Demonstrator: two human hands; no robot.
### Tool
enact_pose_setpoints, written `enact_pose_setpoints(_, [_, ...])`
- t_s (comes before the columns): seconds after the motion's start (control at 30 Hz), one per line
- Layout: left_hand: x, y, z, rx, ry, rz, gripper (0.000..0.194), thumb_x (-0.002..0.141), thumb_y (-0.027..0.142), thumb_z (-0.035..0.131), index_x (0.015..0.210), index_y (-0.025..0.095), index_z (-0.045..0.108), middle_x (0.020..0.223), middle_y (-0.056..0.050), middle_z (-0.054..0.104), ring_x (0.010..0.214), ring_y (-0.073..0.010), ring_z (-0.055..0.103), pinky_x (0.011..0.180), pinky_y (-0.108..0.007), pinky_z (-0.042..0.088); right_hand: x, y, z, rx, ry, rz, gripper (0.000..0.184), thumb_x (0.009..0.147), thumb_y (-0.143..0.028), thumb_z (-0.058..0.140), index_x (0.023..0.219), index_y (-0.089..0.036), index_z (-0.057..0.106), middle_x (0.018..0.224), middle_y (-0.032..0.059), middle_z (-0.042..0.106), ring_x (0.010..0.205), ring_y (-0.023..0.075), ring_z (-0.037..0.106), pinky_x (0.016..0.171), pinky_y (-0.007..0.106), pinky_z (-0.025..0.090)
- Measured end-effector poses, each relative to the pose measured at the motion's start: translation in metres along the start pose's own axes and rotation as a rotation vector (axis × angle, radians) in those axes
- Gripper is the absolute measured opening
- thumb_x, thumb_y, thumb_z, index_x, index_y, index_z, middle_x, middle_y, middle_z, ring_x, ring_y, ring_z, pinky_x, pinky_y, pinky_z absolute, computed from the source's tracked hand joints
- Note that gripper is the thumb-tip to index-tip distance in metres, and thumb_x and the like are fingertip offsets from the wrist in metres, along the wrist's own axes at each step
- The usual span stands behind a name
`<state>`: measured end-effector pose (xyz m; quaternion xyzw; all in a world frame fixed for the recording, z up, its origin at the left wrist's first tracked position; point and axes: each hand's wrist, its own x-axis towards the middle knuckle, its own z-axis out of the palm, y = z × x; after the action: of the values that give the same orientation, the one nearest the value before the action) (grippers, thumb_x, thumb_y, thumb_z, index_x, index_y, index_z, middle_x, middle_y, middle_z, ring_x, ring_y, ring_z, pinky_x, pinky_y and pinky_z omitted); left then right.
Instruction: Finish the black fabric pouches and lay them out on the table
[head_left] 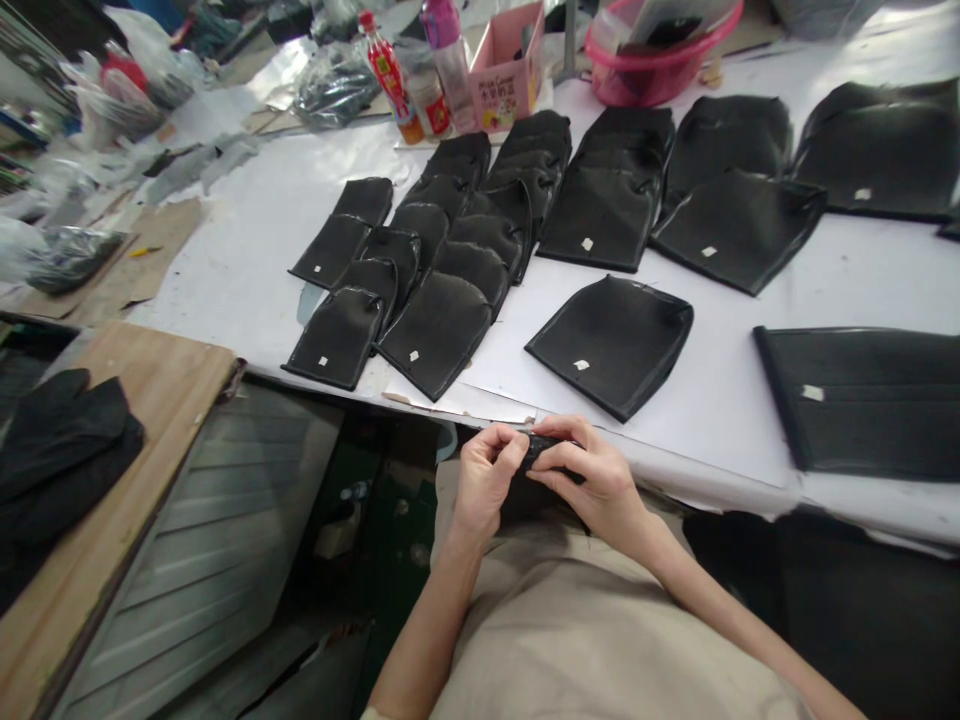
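beige clothing (592, 630) fills the bottom centre of the frame; above it, just below mid-frame, the left grip (486, 482) and right grip (600, 472) both pinch a black piece (537, 451), mostly hidden, beside the edge of the white counter (720, 420). overlapping black pouches (442, 325) lie across the upper centre.

head camera | worn on the person's head | faces forward and down | hands (606, 478) near, white table (724, 395) beyond
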<state>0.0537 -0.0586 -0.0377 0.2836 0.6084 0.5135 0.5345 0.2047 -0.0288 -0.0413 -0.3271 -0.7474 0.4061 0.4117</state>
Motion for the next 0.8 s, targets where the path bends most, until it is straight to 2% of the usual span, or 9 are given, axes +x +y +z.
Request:
enact_pose_setpoints(0.27, [0.001, -0.002, 0.000, 0.027, -0.017, -0.001, 0.024, 0.078, 0.030, 0.066, 0.063, 0.015, 0.055, 0.061, 0.004, 0.048, 0.059, -0.0085, 0.040, 0.058, -0.020, 0.035, 0.002, -0.002, -0.003, 0.074, -0.008, 0.044, 0.009, 0.088, -0.016, 0.064, 0.084, -0.023, 0.065, 0.109, 0.0072, 0.061, 0.104, 0.0216, 0.060, 0.090, 0.037, 0.050])
enact_pose_setpoints(0.4, [0.000, -0.004, 0.000, 0.025, -0.039, -0.007, 0.022, 0.078, 0.030, 0.065, 0.066, 0.015, 0.056, 0.063, 0.003, 0.049, 0.059, -0.0088, 0.040, 0.059, -0.021, 0.035, 0.005, -0.005, -0.008, 0.245, 0.022, 0.198, 0.010, 0.085, -0.024, 0.071, 0.083, -0.022, 0.061, 0.104, 0.0058, 0.064, 0.101, 0.0210, 0.062, 0.090, 0.035, 0.049])
enact_pose_setpoints(0.57, [-0.001, -0.004, 0.005, 0.070, -0.032, -0.021, 0.019, 0.076, 0.030, 0.065, 0.067, 0.015, 0.059, 0.061, 0.003, 0.049, 0.057, -0.0085, 0.040, 0.055, -0.020, 0.033, 0.010, -0.005, -0.010, 0.431, 0.065, 0.490, 0.015, 0.090, -0.034, 0.062, 0.087, -0.019, 0.057, 0.090, 0.0035, 0.066, 0.081, 0.0158, 0.064, 0.075, 0.029, 0.051])
enact_pose_setpoints(0.8, [-0.002, -0.004, 0.009, 0.156, -0.063, 0.044, 0.018, 0.078, 0.028, 0.063, 0.066, 0.015, 0.059, 0.060, 0.004, 0.050, 0.057, -0.0082, 0.040, 0.056, -0.020, 0.034, 0.013, 0.001, -0.011, 0.476, 0.007, 0.586, 0.024, 0.081, -0.027, 0.069, 0.100, -0.018, 0.057, 0.083, 0.0005, 0.062, 0.075, 0.0128, 0.060, 0.067, 0.024, 0.047])
